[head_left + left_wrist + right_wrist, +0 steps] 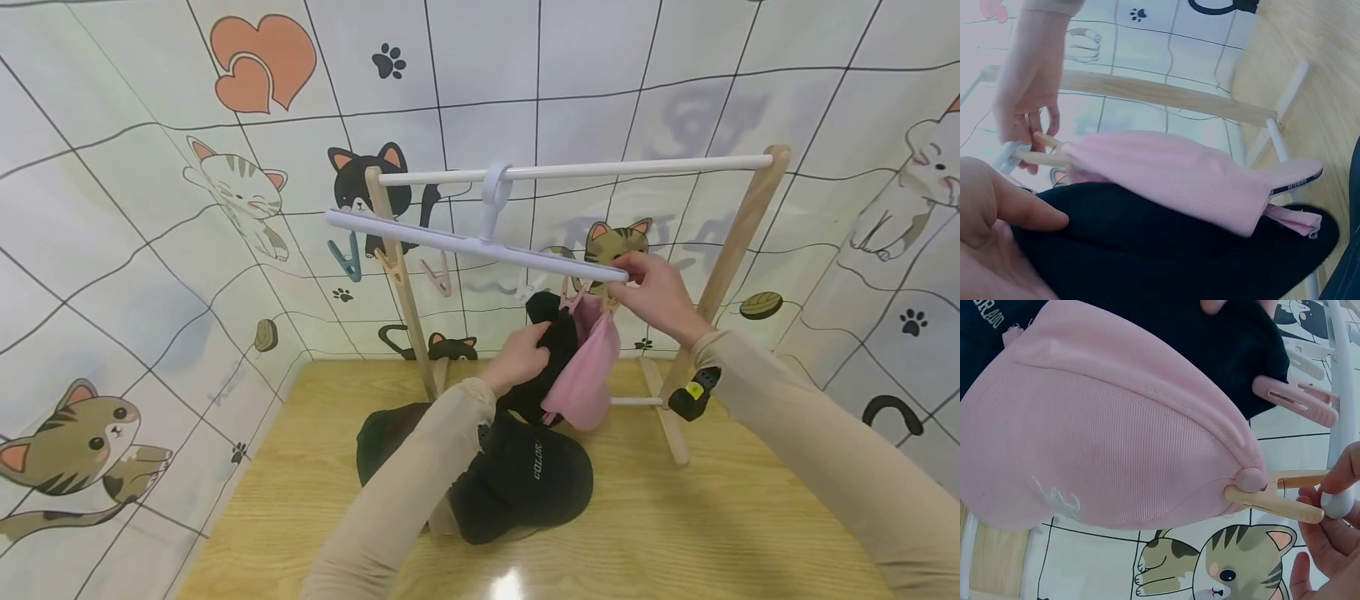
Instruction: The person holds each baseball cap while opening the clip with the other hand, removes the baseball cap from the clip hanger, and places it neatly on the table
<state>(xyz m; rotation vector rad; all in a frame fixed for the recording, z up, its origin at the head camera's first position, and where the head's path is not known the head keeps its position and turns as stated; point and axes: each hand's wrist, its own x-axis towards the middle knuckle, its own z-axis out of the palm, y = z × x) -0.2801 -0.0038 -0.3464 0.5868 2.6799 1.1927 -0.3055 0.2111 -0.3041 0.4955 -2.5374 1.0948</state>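
A lilac bar hanger hangs by its hook from the rack's white rail, tilted with its right end lower. My right hand pinches that end between thumb and fingers. Close beside it, a tan clip grips a pink ribbed cap near its top button. A pink clip grips the black cap, which hangs behind the pink one. My left hand holds the black cap, its thumb lying on the cloth in the left wrist view; the fingers behind are mostly hidden.
Several other clips, a teal one among them, dangle from the hanger. The rack has wooden legs. A dark cap with lettering lies on the wooden table, beside more dark headwear. A cat-patterned backdrop surrounds it.
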